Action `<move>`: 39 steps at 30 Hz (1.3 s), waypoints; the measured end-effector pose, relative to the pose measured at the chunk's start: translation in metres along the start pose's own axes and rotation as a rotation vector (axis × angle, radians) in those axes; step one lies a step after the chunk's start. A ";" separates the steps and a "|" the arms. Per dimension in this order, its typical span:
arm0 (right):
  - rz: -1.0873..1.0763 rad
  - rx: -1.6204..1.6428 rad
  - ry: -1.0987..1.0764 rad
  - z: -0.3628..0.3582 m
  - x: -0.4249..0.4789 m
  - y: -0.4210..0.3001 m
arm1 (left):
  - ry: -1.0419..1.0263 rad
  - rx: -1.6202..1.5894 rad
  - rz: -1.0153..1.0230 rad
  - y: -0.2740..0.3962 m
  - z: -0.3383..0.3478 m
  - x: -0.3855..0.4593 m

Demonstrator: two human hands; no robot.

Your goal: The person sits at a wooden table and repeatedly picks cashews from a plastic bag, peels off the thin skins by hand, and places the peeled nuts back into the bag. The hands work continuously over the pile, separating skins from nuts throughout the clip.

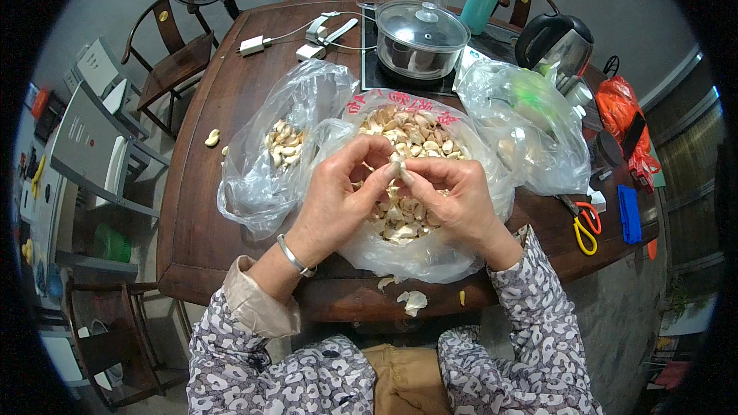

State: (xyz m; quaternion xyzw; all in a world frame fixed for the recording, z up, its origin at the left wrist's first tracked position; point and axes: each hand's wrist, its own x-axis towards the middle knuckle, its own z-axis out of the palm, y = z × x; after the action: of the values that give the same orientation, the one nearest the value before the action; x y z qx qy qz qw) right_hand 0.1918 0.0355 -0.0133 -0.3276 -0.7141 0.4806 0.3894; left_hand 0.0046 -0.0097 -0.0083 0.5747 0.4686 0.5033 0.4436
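Between the fingertips of both hands is a small pale garlic clove, mostly covered by the fingers. My left hand, with a silver bangle at its wrist, pinches it from one side. From the other side my right hand grips it too. Beneath them an open plastic bag with red printing holds many garlic cloves in their skins, and loose skins lie nearer me. To the left, a second clear plastic bag contains peeled cloves.
A glass pot stands on a black cooktop, a glass teapot behind it. At right are another plastic bag, scissors, a blue folded item and an electric kettle. Garlic skin lies by the table's front edge.
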 end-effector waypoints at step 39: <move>-0.127 -0.142 0.065 -0.001 0.002 -0.007 | 0.133 -0.172 0.028 -0.006 0.013 -0.004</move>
State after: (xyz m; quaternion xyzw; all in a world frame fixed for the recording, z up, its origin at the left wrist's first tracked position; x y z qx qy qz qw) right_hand 0.1915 0.0353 -0.0057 -0.3240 -0.7527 0.3925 0.4178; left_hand 0.0170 -0.0130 -0.0159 0.5063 0.4441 0.5849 0.4520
